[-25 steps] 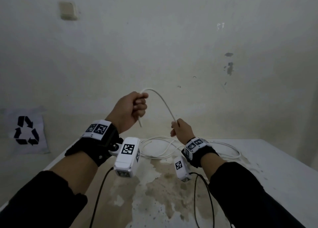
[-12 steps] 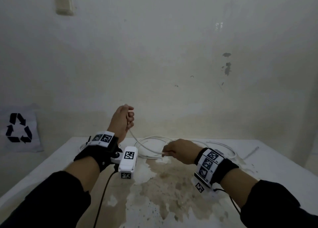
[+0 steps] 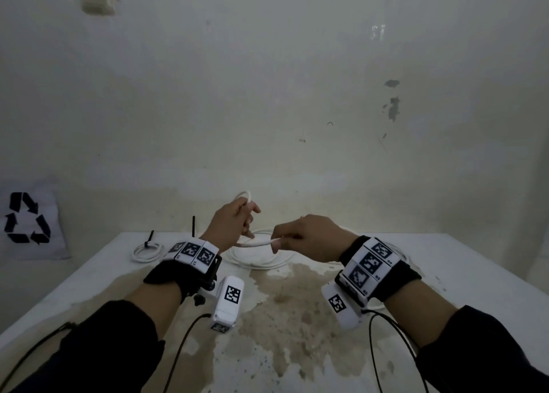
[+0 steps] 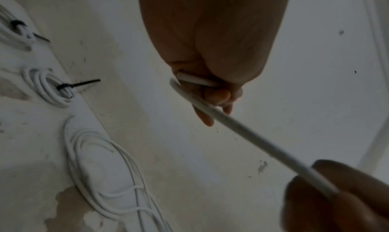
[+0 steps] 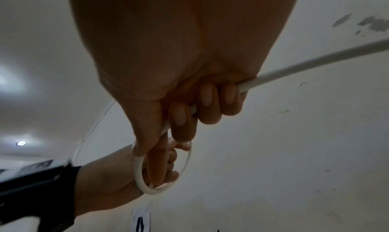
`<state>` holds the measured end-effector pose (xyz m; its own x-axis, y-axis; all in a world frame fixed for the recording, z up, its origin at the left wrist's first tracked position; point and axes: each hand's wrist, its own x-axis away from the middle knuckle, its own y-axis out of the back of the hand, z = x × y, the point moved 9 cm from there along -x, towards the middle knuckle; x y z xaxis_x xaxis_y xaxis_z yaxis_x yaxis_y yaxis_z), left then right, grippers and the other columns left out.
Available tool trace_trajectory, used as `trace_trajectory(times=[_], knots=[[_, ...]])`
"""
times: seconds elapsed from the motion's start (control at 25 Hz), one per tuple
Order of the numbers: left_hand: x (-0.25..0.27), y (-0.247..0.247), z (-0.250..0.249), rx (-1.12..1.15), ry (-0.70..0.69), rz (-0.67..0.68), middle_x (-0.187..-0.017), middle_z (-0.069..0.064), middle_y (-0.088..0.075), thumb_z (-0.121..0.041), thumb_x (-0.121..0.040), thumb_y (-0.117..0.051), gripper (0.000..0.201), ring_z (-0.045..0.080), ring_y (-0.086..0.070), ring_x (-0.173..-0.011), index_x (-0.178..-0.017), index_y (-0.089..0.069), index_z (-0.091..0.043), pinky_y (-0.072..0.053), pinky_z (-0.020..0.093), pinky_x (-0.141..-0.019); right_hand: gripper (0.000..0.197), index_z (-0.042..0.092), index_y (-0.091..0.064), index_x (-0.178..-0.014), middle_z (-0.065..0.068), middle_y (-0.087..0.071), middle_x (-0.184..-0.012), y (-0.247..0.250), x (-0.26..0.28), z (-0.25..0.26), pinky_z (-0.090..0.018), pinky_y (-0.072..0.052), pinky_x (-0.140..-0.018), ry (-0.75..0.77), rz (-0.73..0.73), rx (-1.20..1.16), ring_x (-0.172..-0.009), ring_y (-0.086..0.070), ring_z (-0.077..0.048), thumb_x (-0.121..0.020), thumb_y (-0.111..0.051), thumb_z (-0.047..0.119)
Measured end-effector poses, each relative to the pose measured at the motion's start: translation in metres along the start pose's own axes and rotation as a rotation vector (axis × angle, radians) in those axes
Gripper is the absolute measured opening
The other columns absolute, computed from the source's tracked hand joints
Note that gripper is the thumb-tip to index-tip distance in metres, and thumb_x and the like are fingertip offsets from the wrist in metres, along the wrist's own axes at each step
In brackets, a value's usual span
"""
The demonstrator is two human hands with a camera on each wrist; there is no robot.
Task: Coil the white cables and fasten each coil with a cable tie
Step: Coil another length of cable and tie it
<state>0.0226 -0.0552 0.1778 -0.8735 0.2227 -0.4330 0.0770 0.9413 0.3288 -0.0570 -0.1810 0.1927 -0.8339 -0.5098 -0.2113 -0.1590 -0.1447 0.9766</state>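
Observation:
My left hand (image 3: 237,223) is raised over the table's far middle and grips a small loop of white cable (image 3: 245,196), seen as a ring (image 5: 145,182) in the right wrist view. My right hand (image 3: 300,238) pinches the same cable (image 3: 257,243) a short way to the right, its fingers curled round it (image 5: 244,84). The cable runs straight between both hands (image 4: 248,132). More loose white cable (image 3: 261,259) lies on the table behind them (image 4: 109,169).
A tied white coil (image 3: 147,251) with a black cable tie (image 3: 150,238) lies at the table's far left (image 4: 50,87); another black tie (image 3: 193,225) sticks up beside it. The white table (image 3: 460,274) is stained brown in the middle. A recycling sign (image 3: 25,217) hangs left.
My right hand has risen from the table and come close to my left hand, carrying cable to it. A small loop now stands above my left hand. The view has dropped a little.

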Motion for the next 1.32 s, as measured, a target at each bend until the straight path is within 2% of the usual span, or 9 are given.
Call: trace_trajectory(times=[0.16,0.28,0.4,0.6,0.72,0.84,1.0,1.12,1.32], knots=[[0.0,0.008,0.002,-0.141,-0.073,0.005,-0.064,-0.001,-0.061,-0.025,-0.101,-0.042,0.027,0.011,-0.061,-0.057,-0.093,-0.063,-0.011,-0.054,0.03,-0.07,0.026,0.036,-0.063,-0.092,0.002,-0.043,-0.054,0.008,0.0,-0.014,-0.031,-0.038,-0.065,-0.01,-0.042,-0.098,-0.056,-0.043,-0.008,-0.095,-0.041,0.05],[0.007,-0.005,0.001,-0.278,-0.089,0.079,-0.064,-0.002,-0.064,-0.025,-0.101,-0.039,0.024,0.003,-0.063,-0.055,-0.093,-0.061,-0.017,-0.048,0.017,-0.062,0.025,0.035,-0.065,-0.089,0.003,-0.042,-0.052,0.015,-0.002,-0.01,-0.028,-0.033,-0.061,0.036,-0.085,-0.21,-0.052,-0.039,-0.01,-0.094,-0.044,0.049],[0.013,-0.02,0.006,-0.26,0.013,0.183,-0.057,0.0,-0.057,-0.022,-0.101,-0.037,0.03,0.008,-0.052,-0.039,-0.089,-0.062,-0.011,-0.047,0.023,-0.049,0.025,0.031,-0.066,-0.085,0.002,-0.044,-0.054,0.029,-0.005,-0.021,-0.028,-0.034,-0.06,0.02,-0.227,-0.266,-0.051,-0.039,-0.009,-0.094,-0.047,0.045],[0.037,-0.045,-0.009,0.389,0.284,0.369,-0.037,-0.002,-0.04,-0.017,-0.099,-0.035,0.034,0.005,-0.023,-0.025,-0.072,-0.052,-0.006,-0.018,0.014,-0.03,0.029,0.028,-0.06,-0.075,0.003,-0.045,-0.058,0.028,-0.006,-0.07,-0.031,-0.034,-0.061,-0.134,-0.415,-0.355,-0.054,-0.038,-0.011,-0.095,-0.047,0.043],[0.048,-0.057,-0.019,0.874,0.499,0.573,-0.035,-0.006,-0.034,-0.023,-0.093,-0.035,0.035,0.003,-0.018,-0.025,-0.062,-0.049,-0.013,-0.016,0.015,-0.024,0.031,0.025,-0.055,-0.071,0.005,-0.042,-0.058,0.02,-0.01,-0.073,-0.027,-0.03,-0.059,-0.14,-0.464,-0.451,-0.054,-0.035,-0.009,-0.096,-0.045,0.04],[0.056,-0.059,-0.039,1.183,0.504,0.733,-0.034,-0.005,-0.033,-0.036,-0.093,-0.044,0.041,0.007,-0.016,-0.029,-0.059,-0.051,-0.014,-0.021,0.019,-0.026,0.034,0.02,-0.048,-0.074,0.001,-0.045,-0.062,0.006,-0.022,-0.066,-0.032,-0.033,-0.061,-0.159,-0.499,-0.458,-0.059,-0.043,-0.018,-0.1,-0.036,0.04],[0.017,-0.018,-0.052,1.289,0.252,0.264,-0.036,-0.007,-0.036,-0.035,-0.098,-0.036,0.042,0.007,-0.024,-0.027,-0.063,-0.049,-0.016,-0.025,0.013,-0.028,0.037,0.018,-0.041,-0.09,-0.005,-0.05,-0.066,-0.052,-0.032,-0.062,-0.038,-0.041,-0.06,-0.263,-0.296,-0.301,-0.06,-0.048,-0.027,-0.099,-0.022,0.048],[-0.004,0.021,-0.04,1.032,0.039,-0.139,-0.044,-0.01,-0.044,-0.025,-0.102,-0.034,0.033,0.002,-0.039,-0.035,-0.074,-0.045,-0.013,-0.04,0.014,-0.041,0.036,0.016,-0.043,-0.104,-0.012,-0.06,-0.08,-0.092,-0.03,-0.039,-0.035,-0.038,-0.06,-0.227,-0.058,0.016,-0.07,-0.056,-0.032,-0.1,-0.023,0.047],[-0.002,0.01,0.008,0.57,0.055,-0.189,-0.079,0.013,-0.069,-0.017,-0.104,-0.03,0.032,0.008,-0.071,-0.064,-0.088,-0.049,0.002,-0.059,0.022,-0.072,0.029,0.016,-0.055,-0.09,-0.007,-0.062,-0.073,-0.071,-0.02,0.021,-0.029,-0.025,-0.051,0.071,-0.066,0.122,-0.06,-0.042,-0.021,-0.098,-0.04,0.04]])
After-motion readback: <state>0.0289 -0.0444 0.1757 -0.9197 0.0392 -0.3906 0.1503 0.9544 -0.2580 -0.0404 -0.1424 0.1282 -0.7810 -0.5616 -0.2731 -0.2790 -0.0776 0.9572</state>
